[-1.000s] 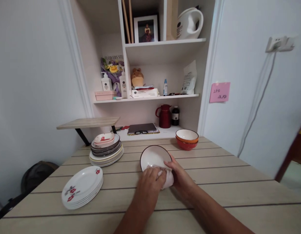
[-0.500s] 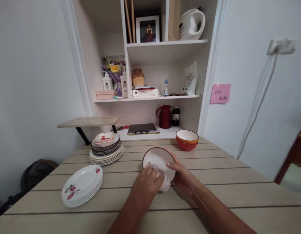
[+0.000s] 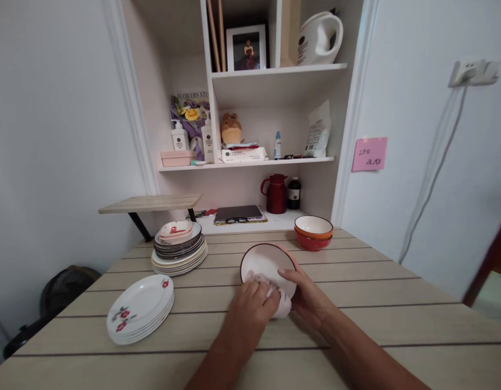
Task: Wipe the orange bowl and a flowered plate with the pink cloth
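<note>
Both hands on one bowl point(image 3: 266, 260), mid-table, tilted toward the camera so the white inside shows; dark rim, pink-orange outside visible at the right edge.

Left hand point(image 3: 252, 309): closed around a bunched white cloth point(image 3: 279, 301), pressing it against the bowl's near inner wall. Fingers curled over the cloth, most of it hidden under the hand.

Right hand point(image 3: 309, 295): gripping the bowl's right near rim, thumb lying over the inside edge, fingers wrapped behind the outside (fingertips not visible). It touches the cloth too.

Table point(image 3: 396, 325): light wood slats with dark seams.

Around it:
- stack of white plates with red flower print point(image 3: 140, 307), near left, well apart from the bowl
- taller mixed stack of plates point(image 3: 179, 253) behind that, with a small pink dish point(image 3: 175, 230) on top
- two nested bowls, orange over red point(image 3: 313, 232), just behind and right of the held bowl, not touching it

Back shelf unit: red jug point(image 3: 275, 194) and dark bottle point(image 3: 294, 192) on the lowest level, tablet with glasses on it point(image 3: 238, 213) beside them. White kettle point(image 3: 319, 38) on the top shelf, framed photo point(image 3: 246, 49) left of it. Pink sticky note point(image 3: 369, 154) on the right wall (writing too small to read).
</note>
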The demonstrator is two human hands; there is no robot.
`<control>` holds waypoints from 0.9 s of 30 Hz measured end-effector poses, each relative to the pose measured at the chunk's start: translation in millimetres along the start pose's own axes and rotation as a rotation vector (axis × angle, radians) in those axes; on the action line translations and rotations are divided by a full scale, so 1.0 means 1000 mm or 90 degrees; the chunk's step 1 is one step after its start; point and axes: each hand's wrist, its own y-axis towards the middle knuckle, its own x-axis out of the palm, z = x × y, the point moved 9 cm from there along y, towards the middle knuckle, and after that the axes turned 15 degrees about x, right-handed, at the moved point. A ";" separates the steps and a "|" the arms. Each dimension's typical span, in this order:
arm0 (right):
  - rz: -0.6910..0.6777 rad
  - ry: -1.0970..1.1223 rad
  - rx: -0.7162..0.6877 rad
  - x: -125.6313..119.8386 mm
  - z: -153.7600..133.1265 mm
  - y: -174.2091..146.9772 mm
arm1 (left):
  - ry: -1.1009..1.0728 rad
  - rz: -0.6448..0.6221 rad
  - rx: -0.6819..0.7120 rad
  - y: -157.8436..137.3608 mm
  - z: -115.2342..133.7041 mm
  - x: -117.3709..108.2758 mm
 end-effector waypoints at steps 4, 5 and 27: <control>0.074 -0.015 0.004 -0.008 0.000 0.001 | -0.023 -0.044 0.012 0.002 0.000 0.005; 0.080 -0.028 -0.006 -0.007 -0.003 0.000 | -0.025 -0.053 0.010 0.002 0.000 0.006; 0.106 -0.046 -0.190 0.013 -0.023 -0.018 | -0.258 0.001 -0.164 -0.003 -0.011 0.003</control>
